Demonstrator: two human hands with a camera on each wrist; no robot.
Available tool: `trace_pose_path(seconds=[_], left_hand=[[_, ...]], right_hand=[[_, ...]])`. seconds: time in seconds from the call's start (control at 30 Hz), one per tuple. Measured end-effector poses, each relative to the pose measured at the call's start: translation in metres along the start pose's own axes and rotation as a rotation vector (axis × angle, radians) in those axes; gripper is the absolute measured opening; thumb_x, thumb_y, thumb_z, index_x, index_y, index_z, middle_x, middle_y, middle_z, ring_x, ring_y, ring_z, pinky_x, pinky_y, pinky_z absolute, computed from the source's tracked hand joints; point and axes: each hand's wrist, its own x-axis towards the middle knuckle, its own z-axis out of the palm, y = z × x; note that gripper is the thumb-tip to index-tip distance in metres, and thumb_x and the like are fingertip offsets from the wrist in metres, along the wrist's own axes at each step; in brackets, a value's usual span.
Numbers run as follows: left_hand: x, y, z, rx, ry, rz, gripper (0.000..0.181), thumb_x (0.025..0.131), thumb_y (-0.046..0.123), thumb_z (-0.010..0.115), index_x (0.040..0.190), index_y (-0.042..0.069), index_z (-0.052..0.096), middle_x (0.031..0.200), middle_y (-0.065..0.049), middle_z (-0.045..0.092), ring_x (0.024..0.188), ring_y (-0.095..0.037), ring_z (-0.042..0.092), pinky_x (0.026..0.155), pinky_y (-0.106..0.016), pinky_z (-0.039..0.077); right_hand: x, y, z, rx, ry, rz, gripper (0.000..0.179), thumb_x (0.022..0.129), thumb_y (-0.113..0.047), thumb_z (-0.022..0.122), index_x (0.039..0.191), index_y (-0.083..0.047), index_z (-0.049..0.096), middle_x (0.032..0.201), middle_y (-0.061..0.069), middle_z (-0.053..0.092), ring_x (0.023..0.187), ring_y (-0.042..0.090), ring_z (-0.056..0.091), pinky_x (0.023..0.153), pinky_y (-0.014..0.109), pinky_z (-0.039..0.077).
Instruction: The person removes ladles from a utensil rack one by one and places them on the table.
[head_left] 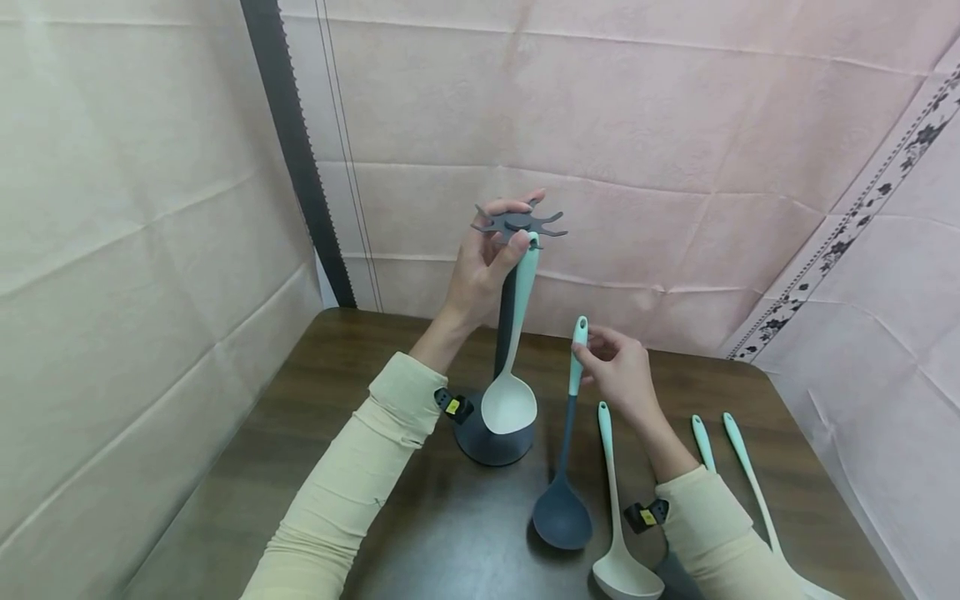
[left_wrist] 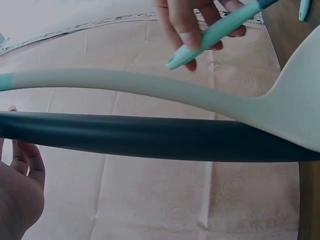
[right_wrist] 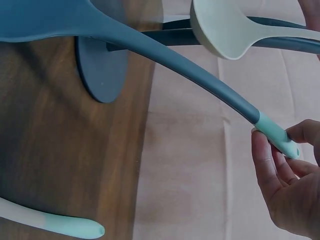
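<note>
My left hand grips the top of a dark utensil stand, fingers behind its hooked rack and thumb in front. From one hook hangs a white spoon with a mint handle, its bowl in front of the post. To the right, my right hand pinches the mint handle of a dark blue spoon near its holed end. That spoon hangs bowl down, apart from the stand; the right wrist view shows thumb and fingertips on the handle.
A white ladle lies on the brown table right of the blue spoon. Two more mint handles lie farther right, partly behind the right sleeve. Pale cloth hangs behind the table and at both sides.
</note>
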Motion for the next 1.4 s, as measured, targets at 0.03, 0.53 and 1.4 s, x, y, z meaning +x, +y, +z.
trace_pose_path(seconds=[0.03, 0.53, 1.4], left_hand=[[0.0, 0.0, 0.0, -0.002, 0.0, -0.003, 0.08, 0.099, 0.06, 0.066, 0.135, -0.008, 0.043, 0.156, -0.027, 0.05, 0.149, -0.032, 0.046, 0.121, -0.053, 0.036], [0.003, 0.004, 0.003, 0.012, 0.014, 0.015, 0.075, 0.102, 0.056, 0.063, 0.131, -0.01, 0.044, 0.157, -0.029, 0.047, 0.151, -0.032, 0.043, 0.121, -0.052, 0.035], [0.004, 0.006, 0.001, -0.073, -0.04, -0.033, 0.071, 0.104, 0.049, 0.063, 0.134, -0.011, 0.039, 0.163, -0.027, 0.041, 0.128, -0.036, 0.058, 0.086, -0.037, 0.059]], right_hand=[[0.0, 0.002, 0.0, -0.001, -0.002, 0.007, 0.042, 0.101, -0.021, 0.074, 0.137, -0.001, 0.067, 0.105, 0.021, 0.072, 0.088, 0.028, 0.075, 0.062, 0.034, 0.063], [0.001, 0.029, 0.005, 0.007, -0.032, 0.104, 0.036, 0.1, -0.015, 0.073, 0.131, 0.001, 0.07, 0.102, 0.021, 0.068, 0.081, 0.024, 0.076, 0.06, 0.037, 0.063], [-0.002, 0.066, 0.013, 0.044, -0.098, 0.277, 0.041, 0.104, -0.014, 0.067, 0.139, 0.005, 0.064, 0.105, 0.015, 0.059, 0.076, 0.04, 0.074, 0.07, 0.049, 0.064]])
